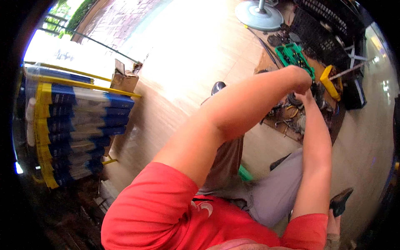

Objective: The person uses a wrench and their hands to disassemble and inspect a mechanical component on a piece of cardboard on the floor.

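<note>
My left hand [301, 79] is closed, its fingers curled downward and mostly hidden behind its back. Just below, my right hand [305, 97] meets it with fingers pinched together. Whatever lies between the two hands is hidden. Both are over a cardboard sheet [287, 132] on the floor, strewn with tools and metal parts. A green tool case [293, 57] lies open beyond my left hand. To the right of the hands is a yellow-handled tool [330, 83]. Yellow-handled pliers [294, 111] rest to the left of my right forearm.
Stacked blue and white bags [77, 125] stand at the left on a yellow rack [93, 86], beside a cardboard box [125, 82]. A round stand base [258, 18] is at the far side. Black crates [314, 35] stand at the far right.
</note>
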A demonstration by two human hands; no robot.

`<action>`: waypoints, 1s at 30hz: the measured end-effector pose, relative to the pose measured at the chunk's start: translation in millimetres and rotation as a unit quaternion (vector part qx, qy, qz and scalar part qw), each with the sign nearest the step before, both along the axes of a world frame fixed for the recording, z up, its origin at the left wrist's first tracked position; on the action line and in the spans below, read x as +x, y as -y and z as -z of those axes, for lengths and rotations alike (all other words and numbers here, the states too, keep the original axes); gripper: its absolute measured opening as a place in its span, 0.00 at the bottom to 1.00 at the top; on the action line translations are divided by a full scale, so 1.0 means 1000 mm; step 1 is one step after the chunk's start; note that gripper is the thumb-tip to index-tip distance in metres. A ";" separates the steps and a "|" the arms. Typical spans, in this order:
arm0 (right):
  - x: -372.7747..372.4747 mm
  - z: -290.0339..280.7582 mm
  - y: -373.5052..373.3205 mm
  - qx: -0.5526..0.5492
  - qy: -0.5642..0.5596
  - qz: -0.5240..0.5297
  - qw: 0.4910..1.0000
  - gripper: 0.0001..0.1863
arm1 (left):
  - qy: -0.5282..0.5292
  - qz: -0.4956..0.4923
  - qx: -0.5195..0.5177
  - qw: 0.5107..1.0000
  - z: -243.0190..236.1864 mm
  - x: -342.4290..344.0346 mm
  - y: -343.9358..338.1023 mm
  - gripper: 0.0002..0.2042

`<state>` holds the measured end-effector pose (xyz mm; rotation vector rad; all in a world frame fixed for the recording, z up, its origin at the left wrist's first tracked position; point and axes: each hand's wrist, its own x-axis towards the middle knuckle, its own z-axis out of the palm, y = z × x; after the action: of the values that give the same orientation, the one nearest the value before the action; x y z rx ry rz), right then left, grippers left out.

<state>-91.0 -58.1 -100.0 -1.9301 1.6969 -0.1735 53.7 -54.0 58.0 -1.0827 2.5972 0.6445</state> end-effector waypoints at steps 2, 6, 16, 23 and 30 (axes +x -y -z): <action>-0.024 0.010 0.005 -0.003 0.159 0.049 0.986 0.20 | -0.021 0.005 -0.027 0.999 -0.012 -0.005 -0.002 0.13; -0.013 0.016 0.017 0.127 0.660 0.208 0.711 0.20 | -0.076 0.022 -0.061 0.995 0.012 -0.004 0.010 0.13; -0.022 0.025 0.023 0.014 0.314 0.144 0.938 0.21 | -0.045 0.062 -0.089 0.993 0.009 -0.006 0.007 0.20; -0.008 -0.002 0.009 -0.060 0.248 0.083 0.963 0.16 | -0.043 0.071 -0.087 0.993 0.002 0.000 0.001 0.20; -0.004 0.004 0.020 -0.130 0.003 0.066 0.989 0.15 | -0.087 0.059 -0.061 0.993 0.023 0.005 0.014 0.17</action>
<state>-94.9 -78.6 -104.2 -1.9953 1.8769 -0.4719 58.4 -67.5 34.5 -0.9366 2.8595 0.5830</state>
